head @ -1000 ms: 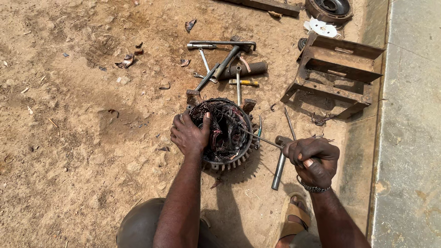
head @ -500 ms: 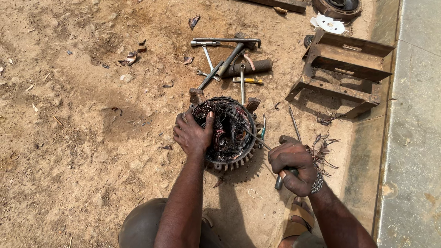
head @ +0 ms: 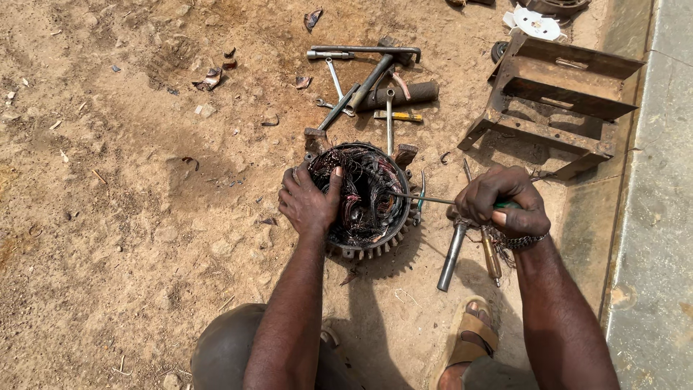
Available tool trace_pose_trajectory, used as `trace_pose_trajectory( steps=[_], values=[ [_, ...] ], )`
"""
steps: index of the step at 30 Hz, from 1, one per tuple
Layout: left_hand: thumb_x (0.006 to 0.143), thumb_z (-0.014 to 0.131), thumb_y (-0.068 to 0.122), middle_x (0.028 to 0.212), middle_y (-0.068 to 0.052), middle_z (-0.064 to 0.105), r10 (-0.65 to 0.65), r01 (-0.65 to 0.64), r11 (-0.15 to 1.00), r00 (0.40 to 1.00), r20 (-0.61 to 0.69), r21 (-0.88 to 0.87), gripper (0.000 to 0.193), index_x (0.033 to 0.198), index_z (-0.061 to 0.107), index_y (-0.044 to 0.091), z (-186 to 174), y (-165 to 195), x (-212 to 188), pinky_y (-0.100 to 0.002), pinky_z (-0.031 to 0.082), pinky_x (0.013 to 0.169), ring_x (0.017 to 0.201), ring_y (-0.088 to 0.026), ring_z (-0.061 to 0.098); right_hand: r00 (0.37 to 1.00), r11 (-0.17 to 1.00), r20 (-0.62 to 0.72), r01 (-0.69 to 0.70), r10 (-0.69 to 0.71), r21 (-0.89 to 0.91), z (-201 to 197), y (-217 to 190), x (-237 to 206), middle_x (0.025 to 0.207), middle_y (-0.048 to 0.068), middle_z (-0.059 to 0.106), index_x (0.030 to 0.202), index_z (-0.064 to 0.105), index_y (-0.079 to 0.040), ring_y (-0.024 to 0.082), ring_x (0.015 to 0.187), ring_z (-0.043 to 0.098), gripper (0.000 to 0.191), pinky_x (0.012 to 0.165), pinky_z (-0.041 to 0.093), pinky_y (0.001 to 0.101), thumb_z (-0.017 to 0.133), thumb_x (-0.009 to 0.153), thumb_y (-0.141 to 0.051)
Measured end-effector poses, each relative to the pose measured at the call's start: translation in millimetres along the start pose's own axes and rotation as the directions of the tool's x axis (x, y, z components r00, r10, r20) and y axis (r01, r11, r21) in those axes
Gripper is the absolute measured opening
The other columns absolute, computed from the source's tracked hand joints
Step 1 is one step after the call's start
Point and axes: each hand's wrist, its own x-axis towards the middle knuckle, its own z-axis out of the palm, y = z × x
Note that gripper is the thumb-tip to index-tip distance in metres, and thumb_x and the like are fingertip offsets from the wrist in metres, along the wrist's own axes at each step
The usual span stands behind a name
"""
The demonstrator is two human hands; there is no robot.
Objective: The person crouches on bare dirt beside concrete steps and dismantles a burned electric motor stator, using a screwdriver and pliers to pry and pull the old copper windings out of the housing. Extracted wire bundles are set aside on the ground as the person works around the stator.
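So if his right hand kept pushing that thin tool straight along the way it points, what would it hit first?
Most likely the tangled copper windings inside the round motor stator. The right hand aims the thin tool leftward into them; the tip seems already among the wires, though depth is unclear.

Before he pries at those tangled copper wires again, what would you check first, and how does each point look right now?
1. Left hand steadying the round motor stator: ok, it rests on the rim with the thumb inside.
2. Right hand gripping the thin pointed tool: ok, fist closed round the handle.
3. Tool tip in the copper windings: ok, it reaches into the tangle.
4. Left fingers clear of the tip: cannot tell, the thumb sits close.
5. Stator seated firmly on the sandy ground: cannot tell.
6. Loose metal bar under the right wrist: not ok, it lies in the way.
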Motion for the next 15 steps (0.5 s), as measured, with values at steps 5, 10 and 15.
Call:
trace_pose_trajectory(
  steps=[5,10,15],
  values=[
    [0.082,0.03,0.093,0.163,-0.021,0.021,0.012,-0.012,1.0,1.0,-0.006,0.012,0.105,0.156,0.035,0.02,2.1,0.1,0.8,-0.066,0.02,0.117,0.147,-0.045,0.025,0.98,0.98,-0.194,0.089,-0.053,0.18,-43.8,-11.2,-15.5,0.055,0.002,0.047,0.09,0.063,-0.002,0.013,0.046,0.044,0.02,0.062,0.042,0.0412,0.066,0.098,-0.02],
    [0.083,0.026,0.095,0.164,-0.022,0.019,0.001,0.0,0.998,1.0,-0.02,0.068,0.109,0.158,0.033,0.017,7.6,-2.0,4.8,-0.067,0.02,0.117,0.145,-0.046,0.025,0.934,0.983,-0.309,0.181,-0.18,-0.027,-6.9,5.9,-35.9,0.061,0.001,0.045,0.091,0.061,-0.002,0.01,0.051,0.042,0.02,0.06,0.044,0.0355,0.061,0.101,-0.02],
    [0.081,0.025,0.095,0.166,-0.02,0.02,-0.012,0.013,0.997,1.0,-0.009,0.074,0.109,0.158,0.033,0.019,7.2,-3.5,5.6,-0.065,0.022,0.118,0.146,-0.044,0.026,0.821,0.925,-0.433,0.367,-0.373,-0.102,60.4,26.0,-43.7,0.069,0.005,0.048,0.105,0.058,-0.005,0.015,0.056,0.046,0.013,0.064,0.047,0.0392,0.063,0.1,-0.015]
  ],
)
